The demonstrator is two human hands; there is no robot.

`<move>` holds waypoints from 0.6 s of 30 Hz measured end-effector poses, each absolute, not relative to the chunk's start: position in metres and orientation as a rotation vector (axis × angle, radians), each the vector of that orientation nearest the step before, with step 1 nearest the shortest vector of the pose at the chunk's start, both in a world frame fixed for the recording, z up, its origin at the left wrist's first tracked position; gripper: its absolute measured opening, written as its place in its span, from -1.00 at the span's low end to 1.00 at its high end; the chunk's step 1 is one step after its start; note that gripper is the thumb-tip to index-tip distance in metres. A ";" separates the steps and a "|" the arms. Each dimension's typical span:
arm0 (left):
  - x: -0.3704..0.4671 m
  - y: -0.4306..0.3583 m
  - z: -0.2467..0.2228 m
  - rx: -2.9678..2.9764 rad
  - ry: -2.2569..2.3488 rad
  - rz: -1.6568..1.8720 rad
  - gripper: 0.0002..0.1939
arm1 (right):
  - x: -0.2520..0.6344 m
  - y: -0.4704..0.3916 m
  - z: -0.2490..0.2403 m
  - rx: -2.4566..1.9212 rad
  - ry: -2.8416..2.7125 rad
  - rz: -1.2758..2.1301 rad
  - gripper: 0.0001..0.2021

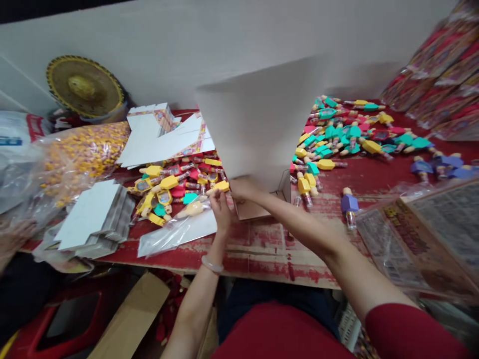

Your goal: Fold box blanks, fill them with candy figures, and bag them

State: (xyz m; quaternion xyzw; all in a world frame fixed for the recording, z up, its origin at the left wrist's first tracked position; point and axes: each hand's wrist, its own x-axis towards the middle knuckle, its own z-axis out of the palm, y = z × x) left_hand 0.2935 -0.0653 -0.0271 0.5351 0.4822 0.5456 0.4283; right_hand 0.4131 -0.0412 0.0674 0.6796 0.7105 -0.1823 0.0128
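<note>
An open white cardboard box [262,129] with a tall raised flap stands at the middle of the red table. My right hand [243,189] is at the box's lower left part, blurred, its fingers hidden. Left of the box, my left hand [220,202] is beside a yellow piece [220,186] on the pile of small colourful toys [175,182]; whether its fingers grip anything is unclear. More toys in green, yellow and red [337,132] lie right of the box. A clear plastic bag [175,234] lies over a white card near my left wrist.
Stacked white cards [90,214] and printed flat cartons [160,134] lie left, near a big bag of yellow pieces [86,154]. Another person's hand [17,234] shows at the far left. Packed bags [441,80] are piled back right; a wrapped printed package [422,239] lies front right.
</note>
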 end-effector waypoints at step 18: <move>0.329 -0.030 0.019 1.297 0.961 0.912 -0.92 | 0.489 -0.258 -0.063 3.121 1.082 -0.636 -0.21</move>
